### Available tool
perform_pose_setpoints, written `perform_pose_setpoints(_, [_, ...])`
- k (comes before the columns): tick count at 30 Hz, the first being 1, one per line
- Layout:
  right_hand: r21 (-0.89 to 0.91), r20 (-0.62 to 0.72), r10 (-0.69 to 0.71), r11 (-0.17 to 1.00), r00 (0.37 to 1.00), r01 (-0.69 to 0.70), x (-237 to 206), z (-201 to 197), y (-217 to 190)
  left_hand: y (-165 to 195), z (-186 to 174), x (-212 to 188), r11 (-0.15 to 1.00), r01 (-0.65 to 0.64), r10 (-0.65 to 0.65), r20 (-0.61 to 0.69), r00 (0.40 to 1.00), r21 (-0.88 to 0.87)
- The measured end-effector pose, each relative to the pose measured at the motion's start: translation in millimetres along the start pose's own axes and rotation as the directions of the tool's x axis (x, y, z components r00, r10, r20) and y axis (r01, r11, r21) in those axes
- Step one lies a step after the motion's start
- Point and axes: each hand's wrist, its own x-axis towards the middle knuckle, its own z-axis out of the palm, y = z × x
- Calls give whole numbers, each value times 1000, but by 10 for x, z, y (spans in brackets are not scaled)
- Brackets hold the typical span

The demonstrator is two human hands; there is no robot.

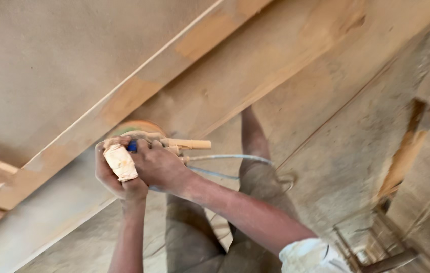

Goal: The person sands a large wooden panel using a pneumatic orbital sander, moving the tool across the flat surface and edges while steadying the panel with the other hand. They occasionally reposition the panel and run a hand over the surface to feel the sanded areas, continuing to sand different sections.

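At frame centre, the left hand [119,177] and right hand [159,167] both close tightly around a dust-coated power sander [139,144], its side handle [189,144] pointing right. Its disc [136,126] presses the slanted wooden board [215,71]; a blue cord [225,157] trails rightward over the dusty floor [346,162].

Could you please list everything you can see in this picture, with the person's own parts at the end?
Dust-coated handheld power sander: one, tan with a blue spot, against the plank, gripped by both hands.
Long pale wooden plank: one, light brown, running diagonally across the upper picture.
Thin pale blue cable: one, trailing right from the sander.
Dusty floor: grey-brown, right side.
Dark wooden frame: one, lower right corner.
Left hand: wrapped around the sander's pale handle.
Right hand: clasped over the sander's body.
Legs in dusty trousers: below the arms.
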Motion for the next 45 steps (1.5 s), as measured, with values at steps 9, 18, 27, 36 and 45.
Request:
perform_pose_setpoints(9, [-164,-126,-164,976,978,142,-173,-540,296,85,508,-134,999,23,-23,1,1000,36])
perform_pose_setpoints(18, [-281,-122,-66,959,990,30,-770,-1704,1476,466,2260,19,982,-129,94,244,965,134])
perform_pose_setpoints(27, [165,-420,329,944,846,-286,-1303,-2540,2394,834,3736,351,946,-313,196,615,764,87])
perform_pose_setpoints(36, [403,-673,439,893,595,-203,-1608,-3117,2857,1030,4616,394,928,-370,226,738,636,35])
perform_pose_setpoints(45, [333,-632,423,905,650,-265,-1513,-3021,2857,933,4537,427,909,-416,271,720,639,27])
